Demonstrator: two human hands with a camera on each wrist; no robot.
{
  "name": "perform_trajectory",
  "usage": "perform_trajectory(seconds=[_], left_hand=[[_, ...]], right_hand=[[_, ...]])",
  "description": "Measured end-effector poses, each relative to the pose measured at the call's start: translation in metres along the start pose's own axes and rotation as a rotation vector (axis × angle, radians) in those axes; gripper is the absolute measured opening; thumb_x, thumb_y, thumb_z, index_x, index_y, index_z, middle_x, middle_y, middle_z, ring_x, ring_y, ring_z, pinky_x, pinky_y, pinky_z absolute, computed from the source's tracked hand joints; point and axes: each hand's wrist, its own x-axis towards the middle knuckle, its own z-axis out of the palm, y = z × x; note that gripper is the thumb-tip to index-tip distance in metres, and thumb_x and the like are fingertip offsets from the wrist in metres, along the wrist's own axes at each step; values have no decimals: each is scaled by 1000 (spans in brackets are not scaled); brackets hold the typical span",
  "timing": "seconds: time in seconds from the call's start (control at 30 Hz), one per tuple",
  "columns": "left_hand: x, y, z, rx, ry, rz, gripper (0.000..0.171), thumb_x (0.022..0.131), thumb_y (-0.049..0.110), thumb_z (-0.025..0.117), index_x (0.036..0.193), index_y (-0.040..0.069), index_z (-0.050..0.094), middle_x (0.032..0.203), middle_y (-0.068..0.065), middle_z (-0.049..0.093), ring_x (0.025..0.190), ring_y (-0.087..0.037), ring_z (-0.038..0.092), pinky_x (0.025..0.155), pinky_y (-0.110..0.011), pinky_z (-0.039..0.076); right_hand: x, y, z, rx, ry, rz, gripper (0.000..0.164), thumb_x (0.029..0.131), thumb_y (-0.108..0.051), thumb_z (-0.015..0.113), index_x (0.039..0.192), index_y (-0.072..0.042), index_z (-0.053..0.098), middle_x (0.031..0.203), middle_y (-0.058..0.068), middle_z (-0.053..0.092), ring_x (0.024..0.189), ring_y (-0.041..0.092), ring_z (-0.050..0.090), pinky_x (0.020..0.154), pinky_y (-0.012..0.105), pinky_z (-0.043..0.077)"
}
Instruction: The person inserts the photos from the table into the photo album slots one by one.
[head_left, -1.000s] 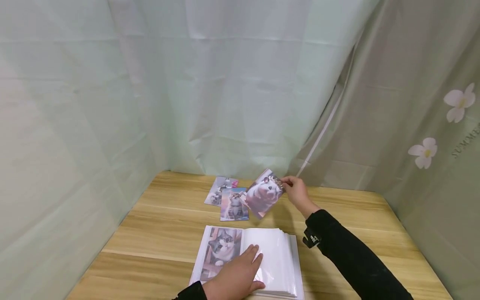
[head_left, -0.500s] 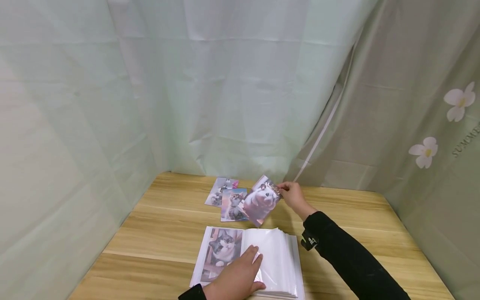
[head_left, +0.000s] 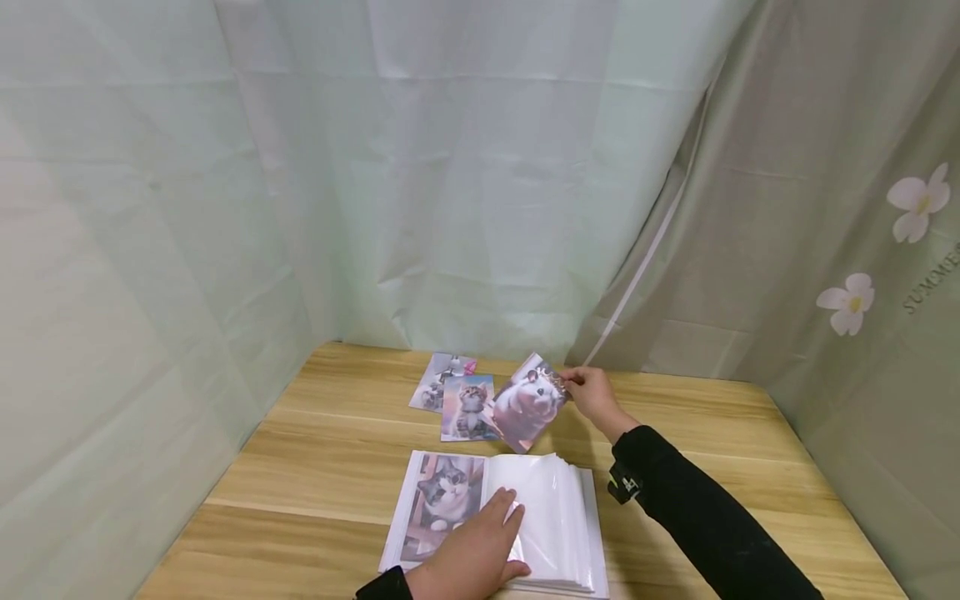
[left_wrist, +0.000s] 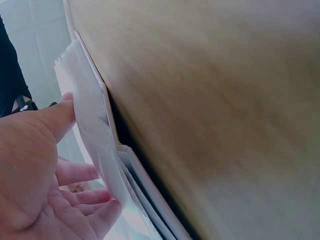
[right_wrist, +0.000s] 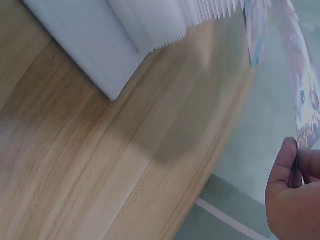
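Observation:
In the head view a photo album (head_left: 546, 521) lies open near the table's front, a grey-and-white cat photo (head_left: 448, 492) in its left page. My left hand (head_left: 474, 550) rests flat across the album's middle, fingers spread on the blank right-hand sleeve; the left wrist view shows the fingertips at the stacked page edges (left_wrist: 90, 115). My right hand (head_left: 596, 396) pinches the right corner of a photo (head_left: 529, 402) of a white, crowned rodent-like animal, tilted above the table behind the album. In the right wrist view thumb and finger meet on that photo's edge (right_wrist: 301, 85).
Two more photos lie behind the album: a kitten photo (head_left: 468, 407) on a blue-pink ground, partly over another photo (head_left: 438, 383) with a pink spot. The wooden table (head_left: 300, 467) is bounded by pale curtains (head_left: 480, 183) at the back and both sides.
The held animal photo has come down slightly and nearer the album, with my right hand lower too. My left hand stays on the album.

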Motion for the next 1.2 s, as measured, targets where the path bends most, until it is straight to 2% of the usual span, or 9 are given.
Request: perform_trajectory(seconds=[0.17,0.4,0.7,0.83,1.07,1.2], left_hand=[[0,0,0,-9,-4,-4,70,91,55,66,135,0,59,142,-19,52,134,-30,49,101,-30,49],[0,1,-2,-28,-30,-16,71,91,55,65,137,1,58,144,-19,50,136,-30,48,102,-30,48],[0,1,0,-11,-18,1,69,93,54,64,136,0,58,142,-19,53,134,-32,50,104,-32,47],[1,1,1,-14,-29,-6,70,93,54,64,136,0,58,142,-18,53,134,-31,49,105,-32,46],[0,1,0,2,-22,-3,70,92,56,63,136,1,58,141,-18,54,134,-30,49,106,-31,46],[0,1,0,5,-28,-9,71,92,56,63,137,1,57,142,-18,53,135,-30,49,106,-31,45]], right_hand=[[0,2,-4,-8,-28,9,17,96,9,57,106,11,70,103,24,67,85,24,65,81,44,58],[3,3,-12,-18,-41,-16,15,95,11,57,104,13,69,100,24,68,80,20,65,74,36,59],[8,-2,-17,-1,5,-10,17,97,7,56,106,11,70,101,22,67,84,23,64,82,47,57],[7,-1,-17,12,-5,5,17,97,7,56,107,11,69,103,23,67,86,23,64,81,44,58],[6,2,-14,10,-6,14,17,97,7,57,107,11,70,102,22,66,85,22,64,72,30,57],[6,2,-15,3,-8,23,17,97,6,57,107,10,70,103,22,66,85,22,64,74,33,57]])
